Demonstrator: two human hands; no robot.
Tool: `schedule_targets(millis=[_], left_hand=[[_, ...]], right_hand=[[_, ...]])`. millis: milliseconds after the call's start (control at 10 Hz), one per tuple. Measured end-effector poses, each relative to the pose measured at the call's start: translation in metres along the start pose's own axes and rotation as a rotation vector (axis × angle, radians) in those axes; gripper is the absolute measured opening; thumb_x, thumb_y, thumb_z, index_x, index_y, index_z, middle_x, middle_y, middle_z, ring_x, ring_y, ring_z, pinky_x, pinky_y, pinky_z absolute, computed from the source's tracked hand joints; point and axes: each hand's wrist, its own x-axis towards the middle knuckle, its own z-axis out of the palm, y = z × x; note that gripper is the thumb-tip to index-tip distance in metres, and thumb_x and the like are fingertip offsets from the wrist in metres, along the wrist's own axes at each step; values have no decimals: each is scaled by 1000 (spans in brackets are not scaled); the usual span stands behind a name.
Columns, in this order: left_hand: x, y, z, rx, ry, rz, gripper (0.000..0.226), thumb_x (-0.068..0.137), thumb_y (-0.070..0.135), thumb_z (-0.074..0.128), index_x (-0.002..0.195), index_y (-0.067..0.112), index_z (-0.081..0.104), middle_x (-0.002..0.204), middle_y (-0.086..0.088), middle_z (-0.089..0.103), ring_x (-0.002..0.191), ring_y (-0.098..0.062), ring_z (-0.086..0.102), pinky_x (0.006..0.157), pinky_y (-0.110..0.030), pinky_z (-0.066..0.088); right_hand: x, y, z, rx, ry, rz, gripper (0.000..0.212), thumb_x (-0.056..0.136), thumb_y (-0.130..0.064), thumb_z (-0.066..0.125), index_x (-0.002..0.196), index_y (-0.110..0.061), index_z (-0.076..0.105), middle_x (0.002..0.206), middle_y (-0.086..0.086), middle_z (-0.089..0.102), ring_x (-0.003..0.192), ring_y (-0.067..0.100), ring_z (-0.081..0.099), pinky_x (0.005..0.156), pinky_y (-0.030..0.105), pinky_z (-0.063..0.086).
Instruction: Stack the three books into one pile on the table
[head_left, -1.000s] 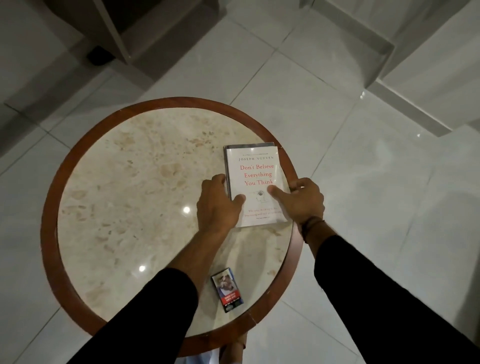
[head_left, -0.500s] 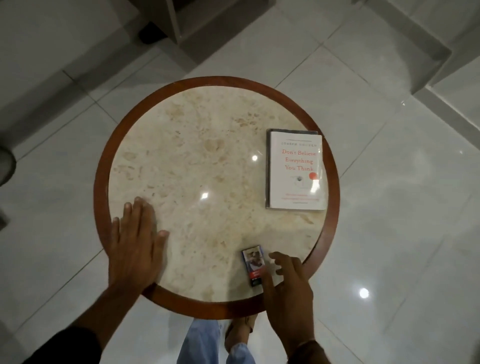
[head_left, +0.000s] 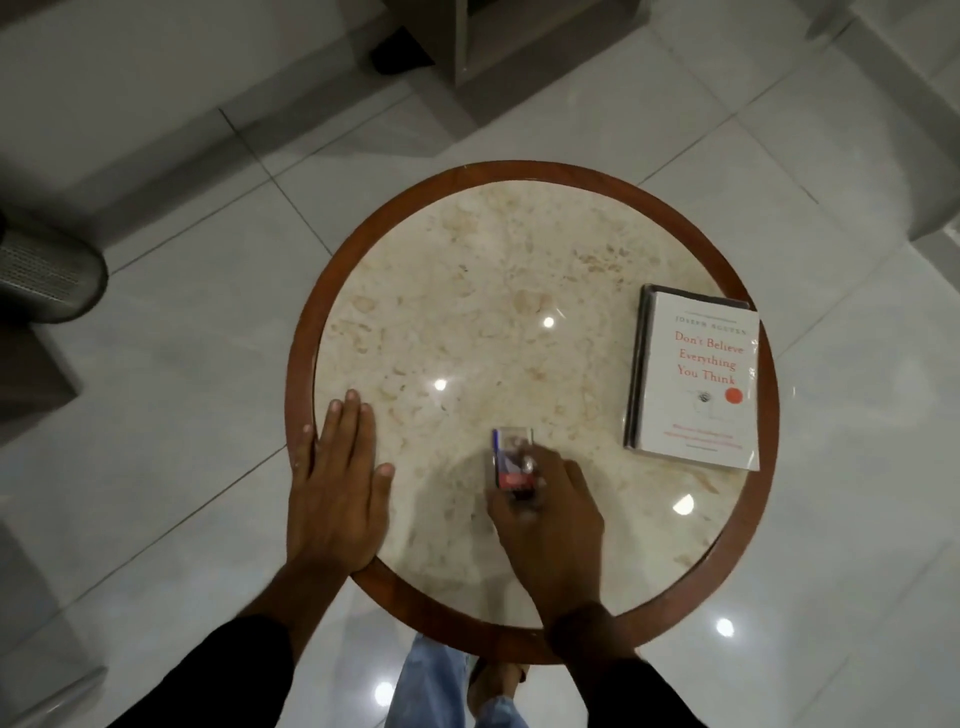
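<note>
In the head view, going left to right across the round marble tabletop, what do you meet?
Left hand lying flat at the table's wooden rim → small blue-and-red box under the right hand → pile of books topped by a white book.

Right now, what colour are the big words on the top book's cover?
Red-orange letters on the white-covered top book, clearest in the head view.

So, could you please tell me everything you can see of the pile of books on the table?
The pile of books lies flat near the right rim of the round table, on its pale stone-like top. The top book has a glossy white cover with red title lettering and a red dot. Darker edges of books beneath show along its left and far sides; how many cannot be told. Neither hand touches it.
</note>
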Motion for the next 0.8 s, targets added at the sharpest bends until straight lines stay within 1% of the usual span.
schedule_targets(millis=[100,200,300,400,600,700,800], left_hand=[[0,0,2,-2,14,3,71,112,47,22,172,10,20,183,-13,21,171,-30,17,136,-60,21],[-1,-1,3,-13,40,12,71,112,49,24,170,9,27,181,-13,27,169,-32,23,136,-59,24],[0,-2,4,-6,57,21,70,112,49,27,169,8,33,180,-13,30,168,-33,26,136,-58,22],[-1,-2,5,8,59,27,69,111,49,28,167,9,38,179,-13,33,167,-34,29,136,-58,24],[-3,-2,7,-1,135,62,66,110,46,39,161,6,48,173,-16,42,162,-38,38,130,-63,34],[-5,-4,8,-9,126,67,66,111,47,36,162,6,47,174,-16,41,163,-37,38,131,-63,33],[2,-2,5,-6,86,50,70,111,52,27,165,8,41,176,-15,38,164,-37,34,133,-62,29]], right_hand=[[39,-39,16,26,41,-10,54,85,-46,77,136,-29,69,115,-8,72,94,4,61,84,17,52],[84,-87,40,78,115,-44,52,82,-39,82,130,-22,74,108,2,74,93,20,71,81,29,60],[101,-109,53,101,93,-46,53,82,-41,82,130,-21,72,108,5,73,95,24,71,83,35,61],[111,-125,65,77,94,-27,54,84,-44,80,133,-22,70,110,4,72,95,24,72,84,39,64],[111,-132,71,33,163,-35,54,79,-41,82,128,-20,72,105,6,72,93,31,72,75,43,65],[110,-131,68,59,150,-41,61,79,-44,84,134,-21,69,110,5,73,97,30,73,80,43,65],[102,-127,61,91,189,-70,77,81,-50,88,145,-15,65,123,7,75,106,25,75,90,40,66]])
